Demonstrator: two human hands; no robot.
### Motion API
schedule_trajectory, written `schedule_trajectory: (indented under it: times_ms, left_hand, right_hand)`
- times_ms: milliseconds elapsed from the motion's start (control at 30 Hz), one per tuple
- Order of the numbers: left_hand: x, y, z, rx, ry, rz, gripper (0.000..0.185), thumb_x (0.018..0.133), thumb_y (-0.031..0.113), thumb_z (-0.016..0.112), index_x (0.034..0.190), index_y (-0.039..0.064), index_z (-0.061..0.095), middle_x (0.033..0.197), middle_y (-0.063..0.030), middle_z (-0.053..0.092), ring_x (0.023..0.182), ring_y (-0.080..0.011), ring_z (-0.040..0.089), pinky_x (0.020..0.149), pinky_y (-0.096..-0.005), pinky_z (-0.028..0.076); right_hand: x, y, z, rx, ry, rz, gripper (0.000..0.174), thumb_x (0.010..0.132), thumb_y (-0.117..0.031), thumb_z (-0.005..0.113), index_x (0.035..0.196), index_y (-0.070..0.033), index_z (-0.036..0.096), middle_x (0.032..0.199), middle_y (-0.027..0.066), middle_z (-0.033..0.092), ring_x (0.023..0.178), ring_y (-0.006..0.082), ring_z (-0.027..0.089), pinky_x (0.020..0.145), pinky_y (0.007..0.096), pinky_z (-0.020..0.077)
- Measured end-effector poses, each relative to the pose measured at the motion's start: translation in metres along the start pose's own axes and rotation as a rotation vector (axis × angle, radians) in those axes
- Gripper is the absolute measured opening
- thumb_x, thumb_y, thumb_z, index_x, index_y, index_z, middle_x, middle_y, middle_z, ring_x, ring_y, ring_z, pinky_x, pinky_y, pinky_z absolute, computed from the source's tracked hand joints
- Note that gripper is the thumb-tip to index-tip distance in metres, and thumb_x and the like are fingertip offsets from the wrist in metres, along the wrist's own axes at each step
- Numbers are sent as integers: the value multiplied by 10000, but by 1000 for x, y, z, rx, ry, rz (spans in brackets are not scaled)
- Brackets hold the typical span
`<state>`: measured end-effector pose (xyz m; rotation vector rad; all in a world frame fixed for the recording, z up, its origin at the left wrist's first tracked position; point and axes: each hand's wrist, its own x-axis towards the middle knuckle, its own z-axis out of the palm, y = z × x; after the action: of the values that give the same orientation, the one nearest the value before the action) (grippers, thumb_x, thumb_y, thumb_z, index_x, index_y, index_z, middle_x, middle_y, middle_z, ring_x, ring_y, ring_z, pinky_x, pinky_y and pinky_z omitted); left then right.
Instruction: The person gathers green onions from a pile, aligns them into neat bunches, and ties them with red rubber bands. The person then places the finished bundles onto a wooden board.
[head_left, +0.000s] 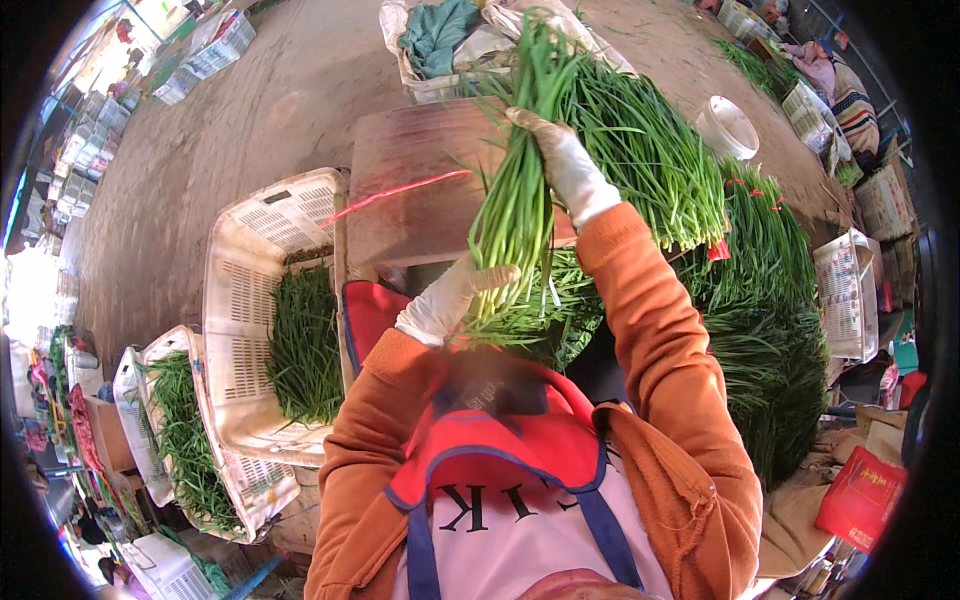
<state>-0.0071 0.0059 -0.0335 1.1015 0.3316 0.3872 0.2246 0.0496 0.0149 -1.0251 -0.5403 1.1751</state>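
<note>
Both my hands, in pale work gloves, hold one bundle of long green leaves, likely garlic chives (517, 191), over the near right part of a wooden board (420, 176). My left hand (457, 296) grips the pale stem ends, thumb across them. Higher up, my right hand (559, 161) is closed around the leafy part. A red tie strip (397, 196) lies across the board. To the right lies a large pile of the same greens (645, 150), stems towards me. Loose leaves (555, 300) hang below the bundle, above my red apron (517, 450).
At left stands a white plastic crate (277, 217) with greens inside; another filled crate (247, 480) is beside it. Tied bundles (757, 225) are stacked at right, near a white bucket (727, 127). A crate with cloths (442, 90) stands beyond the board.
</note>
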Motion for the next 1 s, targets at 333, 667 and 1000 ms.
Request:
schedule_trajectory:
  times_ms: [333,667,1000]
  left_hand:
    - [10,-52,-42,-697,307,-328,332,950,152,655,1257,35,603,1136,-102,701,1011,-255,698,882,-448,584]
    - [24,-70,-31,-466,355,-244,317,925,159,681,1213,32,637,1103,-75,709,969,-206,695,859,-349,575]
    - [29,-67,-10,-303,355,-171,318,871,115,722,1165,13,658,970,-76,727,798,-190,712,664,-326,585]
  right_hand:
    - [-63,61,-35,-484,-4,-469,669,1028,-400,532,1522,11,345,1515,186,431,1401,244,412,1167,360,295]
    - [-131,179,-44,-140,266,-21,435,1045,-437,515,1244,-52,544,915,17,614,778,102,552,663,254,463]
    - [-130,133,-47,-500,152,-186,511,1015,-431,573,1268,12,574,1088,93,657,913,210,642,821,319,502]
